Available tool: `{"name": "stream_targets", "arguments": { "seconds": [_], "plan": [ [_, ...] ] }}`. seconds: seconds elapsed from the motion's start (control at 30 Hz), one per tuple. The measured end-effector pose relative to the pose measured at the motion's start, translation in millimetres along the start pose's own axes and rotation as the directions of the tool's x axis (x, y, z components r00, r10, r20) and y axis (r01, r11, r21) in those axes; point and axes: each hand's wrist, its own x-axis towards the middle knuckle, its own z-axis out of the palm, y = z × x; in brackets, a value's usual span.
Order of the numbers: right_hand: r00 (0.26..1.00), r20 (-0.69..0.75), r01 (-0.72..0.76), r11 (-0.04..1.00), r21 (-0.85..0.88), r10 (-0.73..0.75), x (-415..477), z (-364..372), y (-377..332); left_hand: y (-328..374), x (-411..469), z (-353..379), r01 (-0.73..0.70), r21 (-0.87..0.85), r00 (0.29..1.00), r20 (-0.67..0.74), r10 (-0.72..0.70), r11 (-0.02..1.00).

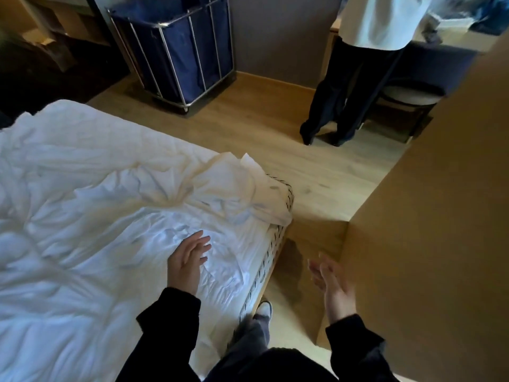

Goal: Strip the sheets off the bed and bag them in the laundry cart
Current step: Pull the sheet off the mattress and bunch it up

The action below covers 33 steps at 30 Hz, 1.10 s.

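Crumpled white cotton sheets (82,202) still cover the bed, bunched up at its near corner. The left hand (186,263), in a black sleeve, reaches over that corner with its fingers (202,242) straight, slightly spread and holding nothing; whether it touches the fabric is unclear. The navy fabric laundry cart with a metal frame (179,51) stands well apart, by the far wall. The right hand (333,282) hovers over the wooden floor (261,125) beside the bed, its fingers extended and empty.

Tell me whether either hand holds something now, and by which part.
Nothing is held: the left hand is open over the sheet, the right hand open over the floor.
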Motion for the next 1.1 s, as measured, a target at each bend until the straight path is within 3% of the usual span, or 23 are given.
{"name": "stream_targets", "arguments": {
  "seconds": [0.47,0.83,0.93,1.1],
  "plan": [
    [0.984,-0.175,0.035,0.998,0.046,-0.027,226,7,-115,48,200,183,0.016,0.056,0.992,0.127,-0.023,0.998],
    [0.995,-0.066,0.073,0.997,0.022,-0.071,458,-22,-209,79,340,361,0.040,-0.097,0.996,-0.081,-0.048,0.995],
    [0.998,-0.034,0.061,0.998,0.001,-0.061,510,-15,-234,90,370,387,0.092,-0.085,0.985,-0.141,-0.103,0.992],
    [0.993,0.089,0.081,0.994,-0.071,-0.075,601,12,-271,109,430,411,0.062,-0.085,0.976,-0.203,-0.079,0.994]
  ]
}}
